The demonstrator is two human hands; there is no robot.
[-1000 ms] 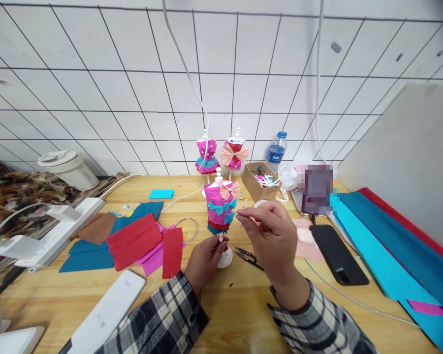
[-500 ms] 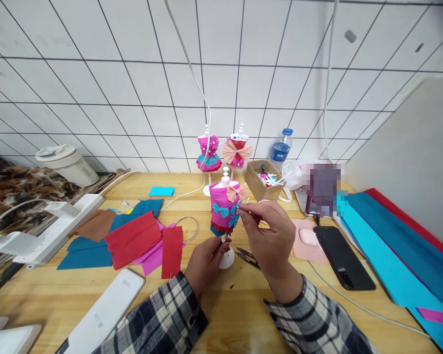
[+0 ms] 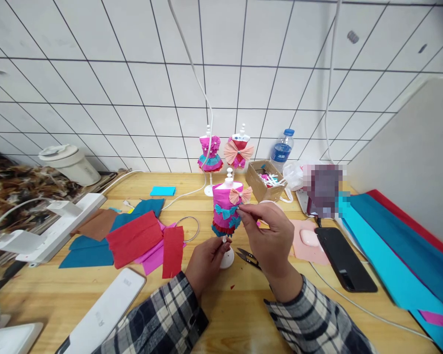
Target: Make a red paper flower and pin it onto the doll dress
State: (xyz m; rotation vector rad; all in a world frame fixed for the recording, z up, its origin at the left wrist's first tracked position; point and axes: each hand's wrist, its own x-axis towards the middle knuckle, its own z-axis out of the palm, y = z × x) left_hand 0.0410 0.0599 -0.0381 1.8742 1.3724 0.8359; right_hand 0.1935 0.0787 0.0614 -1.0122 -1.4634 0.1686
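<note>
A miniature dress form [image 3: 228, 196] wears a magenta crepe-paper dress with a peach bow [image 3: 239, 195] at the top, blue bows [image 3: 226, 212] at the waist and a red and blue ruffled hem. My left hand [image 3: 208, 258] is closed around its thin white pole, just above the round base [image 3: 227, 258]. At the dress's right side, my right hand [image 3: 268, 228] pinches thumb and forefinger together against a blue bow; what lies between the tips is too small to make out. Thread snips [image 3: 248, 257] lie beside the base, partly behind my right hand.
Two more dressed forms, one pink and blue [image 3: 210, 152], one with a peach bow [image 3: 239, 151], stand behind. A cardboard box [image 3: 260, 184] and a bottle [image 3: 281, 147] are at the back. Crepe-paper pieces [image 3: 135, 238] and a power bank [image 3: 107, 309] lie left, a phone [image 3: 345, 258] right.
The dress form has turned slightly, so the front blue bow and the peach bow sit further right. Both hands keep nearly the same place and grip.
</note>
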